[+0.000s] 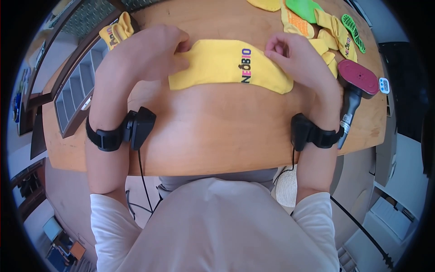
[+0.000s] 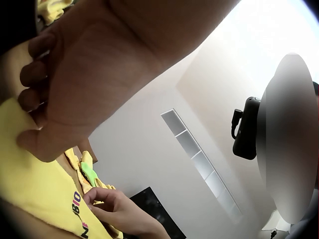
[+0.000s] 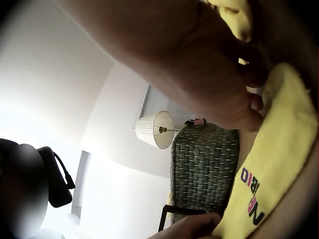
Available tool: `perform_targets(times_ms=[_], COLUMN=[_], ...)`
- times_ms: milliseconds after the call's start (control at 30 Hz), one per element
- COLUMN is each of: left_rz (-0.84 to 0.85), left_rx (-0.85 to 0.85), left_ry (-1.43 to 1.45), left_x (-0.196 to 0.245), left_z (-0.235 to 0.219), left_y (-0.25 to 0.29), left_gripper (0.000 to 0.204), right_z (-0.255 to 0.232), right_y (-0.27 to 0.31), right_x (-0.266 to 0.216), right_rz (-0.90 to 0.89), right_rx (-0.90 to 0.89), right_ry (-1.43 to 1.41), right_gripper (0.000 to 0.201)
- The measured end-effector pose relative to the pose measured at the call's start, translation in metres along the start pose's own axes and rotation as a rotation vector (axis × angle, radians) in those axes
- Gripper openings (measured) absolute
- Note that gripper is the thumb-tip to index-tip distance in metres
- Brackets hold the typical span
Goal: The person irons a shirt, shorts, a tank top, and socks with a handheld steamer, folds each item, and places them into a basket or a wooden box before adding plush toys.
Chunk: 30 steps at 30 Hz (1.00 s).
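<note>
Our left hand (image 1: 149, 52) covers the near end of the yellow sock (image 1: 226, 65), so we cannot see that edge. The sock pile (image 1: 317, 27) runs past the top edge. A blur hides the face in both wrist views.

The sock (image 1: 226, 63) is plain yellow, its lettering black with pink and orange. At two o'clock lie yellow socks (image 1: 333, 38) and a green sock (image 1: 302, 8) (bright lime); the steamer's (image 1: 358, 77) head is maroon.
</note>
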<state>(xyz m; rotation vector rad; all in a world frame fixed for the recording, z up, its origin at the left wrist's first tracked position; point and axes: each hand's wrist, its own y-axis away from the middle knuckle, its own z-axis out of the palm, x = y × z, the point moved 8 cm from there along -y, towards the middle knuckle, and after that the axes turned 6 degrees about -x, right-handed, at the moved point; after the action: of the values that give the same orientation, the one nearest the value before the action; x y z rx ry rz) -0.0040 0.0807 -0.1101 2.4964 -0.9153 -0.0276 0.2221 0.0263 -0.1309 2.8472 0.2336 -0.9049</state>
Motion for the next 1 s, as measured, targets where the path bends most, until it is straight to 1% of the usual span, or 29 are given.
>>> perform_targets(times_ms=[33, 67, 100, 133, 167, 200, 233, 267, 300, 333, 367, 400, 433, 500, 533, 600, 633, 700, 833, 867, 900, 933, 967, 1000], left_rz=[-0.002, 0.098, 0.201, 0.202, 0.170, 0.137, 0.137, 0.266, 0.394, 0.394, 0.425, 0.456, 0.457, 0.163, 0.165, 0.139, 0.139, 0.193, 0.163, 0.221, 0.278, 0.278, 0.288, 0.298], left_rx=[0.012, 0.193, 0.370, 0.376, 0.280, 0.182, 0.186, 0.181, 0.174, 0.176, 0.228, 0.280, 0.279, 0.315, 0.313, 0.320, 0.318, 0.372, 0.395, 0.465, 0.534, 0.534, 0.451, 0.370], left_ry=[-0.002, 0.006, 0.014, 0.013, 0.041, 0.069, 0.069, 0.202, 0.334, 0.332, 0.507, 0.684, 0.683, 0.465, 0.465, 0.357, 0.356, 0.190, 0.187, 0.131, 0.075, 0.075, 0.116, 0.155], left_x=[-0.005, 0.000, 0.005, 0.002, 0.006, 0.007, 0.006, 0.012, 0.018, 0.018, 0.021, 0.025, 0.030, 0.035, 0.028, 0.002, -0.006, -0.006, -0.009, -0.006, -0.001, 0.000, 0.003, 0.006], left_z=[0.002, -0.007, -0.017, -0.019, -0.025, -0.025, -0.025, -0.026, -0.027, -0.025, -0.030, -0.036, -0.041, -0.065, -0.060, -0.044, -0.038, -0.034, -0.027, -0.029, -0.032, -0.032, -0.028, -0.024], left_y=[-0.001, 0.003, 0.009, 0.008, 0.007, 0.005, 0.004, 0.005, 0.006, 0.006, 0.008, 0.011, 0.014, 0.021, 0.019, 0.014, 0.011, 0.010, 0.008, 0.009, 0.011, 0.011, 0.007, 0.004], left_gripper=[0.020, 0.019, 0.017, 0.017, 0.016, 0.016, 0.016, 0.016, 0.017, 0.017, 0.018, 0.018, 0.018, 0.016, 0.016, 0.022, 0.022, 0.029, 0.033, 0.032, 0.032, 0.032, 0.031, 0.029], right_z=[0.004, 0.003, 0.001, -0.003, -0.005, -0.010, -0.014, -0.012, -0.013, -0.015, -0.016, -0.010, -0.004, 0.000, 0.002, 0.000, -0.001, -0.003, 0.000, 0.001, -0.003, -0.007, -0.008, -0.012], right_y=[-0.001, -0.002, -0.002, -0.002, -0.002, -0.002, -0.001, -0.001, 0.000, 0.001, 0.001, -0.001, -0.002, -0.001, -0.001, 0.003, 0.005, 0.005, 0.002, 0.000, -0.001, 0.000, 0.000, 0.001], right_x=[0.002, 0.002, 0.000, -0.002, -0.005, -0.005, -0.006, -0.007, -0.013, -0.018, -0.019, -0.019, -0.019, -0.014, -0.011, -0.014, -0.015, -0.017, -0.009, -0.007, -0.010, -0.014, -0.015, -0.018], right_rz=[0.017, 0.012, 0.005, -0.002, -0.004, 0.014, 0.032, 0.030, -0.046, -0.121, -0.123, -0.130, -0.135, -0.112, -0.093, -0.077, -0.062, -0.049, -0.008, -0.007, -0.058, -0.109, -0.109, -0.130], right_rx=[-0.064, -0.058, -0.015, 0.028, 0.032, 0.076, 0.118, 0.120, 0.169, 0.219, 0.221, 0.128, 0.034, 0.010, -0.016, -0.008, 0.000, -0.014, -0.042, -0.042, 0.026, 0.095, 0.095, 0.133], right_ry=[-0.021, -0.015, -0.019, -0.023, -0.018, -0.022, -0.028, -0.026, -0.034, -0.044, -0.044, -0.046, -0.048, -0.067, -0.084, -0.075, -0.067, -0.058, -0.053, -0.054, -0.048, -0.041, -0.041, -0.049], right_gripper=[0.018, 0.018, 0.016, 0.014, 0.014, 0.016, 0.017, 0.017, 0.020, 0.022, 0.022, 0.024, 0.026, 0.022, 0.020, 0.021, 0.021, 0.021, 0.022, 0.022, 0.021, 0.021, 0.021, 0.020])
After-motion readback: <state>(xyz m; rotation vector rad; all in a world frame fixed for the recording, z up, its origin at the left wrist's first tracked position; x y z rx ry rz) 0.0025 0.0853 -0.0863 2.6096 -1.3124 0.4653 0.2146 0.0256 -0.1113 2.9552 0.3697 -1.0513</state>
